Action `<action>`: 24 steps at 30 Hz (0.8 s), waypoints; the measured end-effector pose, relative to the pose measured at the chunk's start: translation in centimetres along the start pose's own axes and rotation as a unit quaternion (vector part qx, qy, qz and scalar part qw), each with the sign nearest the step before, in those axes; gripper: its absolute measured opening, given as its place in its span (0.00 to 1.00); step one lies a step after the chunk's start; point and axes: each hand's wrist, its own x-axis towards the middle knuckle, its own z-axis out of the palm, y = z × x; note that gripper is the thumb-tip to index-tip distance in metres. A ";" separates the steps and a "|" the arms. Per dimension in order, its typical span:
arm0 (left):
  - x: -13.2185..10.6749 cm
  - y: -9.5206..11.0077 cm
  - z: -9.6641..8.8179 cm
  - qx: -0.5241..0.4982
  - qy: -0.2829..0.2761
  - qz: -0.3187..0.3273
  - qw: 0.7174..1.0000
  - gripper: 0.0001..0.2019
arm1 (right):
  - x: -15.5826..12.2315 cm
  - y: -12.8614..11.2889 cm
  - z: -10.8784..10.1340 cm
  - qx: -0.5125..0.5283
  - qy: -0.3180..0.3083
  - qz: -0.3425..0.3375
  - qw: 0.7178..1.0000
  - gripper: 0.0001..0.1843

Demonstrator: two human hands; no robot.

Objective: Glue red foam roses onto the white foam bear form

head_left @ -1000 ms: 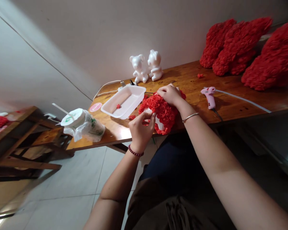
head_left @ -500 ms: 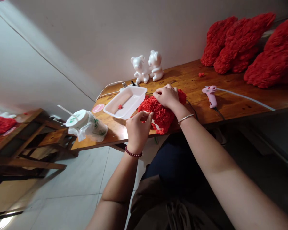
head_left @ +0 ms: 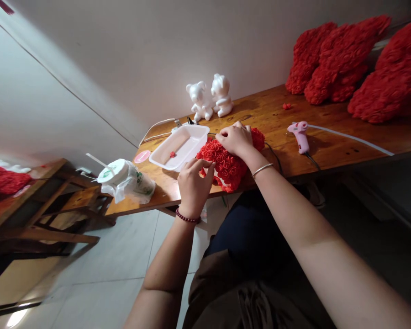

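A bear-like form covered in red foam roses point(head_left: 226, 164) lies at the table's front edge, with a pale bare patch low on its near side. My right hand point(head_left: 236, 139) rests over its top, fingers curled round it and holding it down. At its left side is my left hand point(head_left: 194, 183), thumb and forefinger bent together in a pinch close to the bare patch. Red shows through the loop of those fingers, but whatever is between the tips is too small to make out. Just beyond sits a white plastic tray point(head_left: 157, 161) with a small red rose point(head_left: 172, 154) in it.
Two white foam bears point(head_left: 200, 100) stand by the wall. A pink glue gun point(head_left: 299, 137) with a long glue stick and black cord lies to the right. Large red rose bears point(head_left: 342, 59) fill the back right. A wrapped drink cup point(head_left: 130, 180) stands at the left edge.
My left hand has shifted slightly left and away from the bare patch, its pinch still formed. My right hand stays on the rose-covered bear. The view has moved a little.
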 end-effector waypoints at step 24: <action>0.5 -2.5 0.2 -0.070 -0.028 -0.026 0.997 0.07 | 0.1 -0.1 0.5 -0.008 0.015 0.006 1.000 0.19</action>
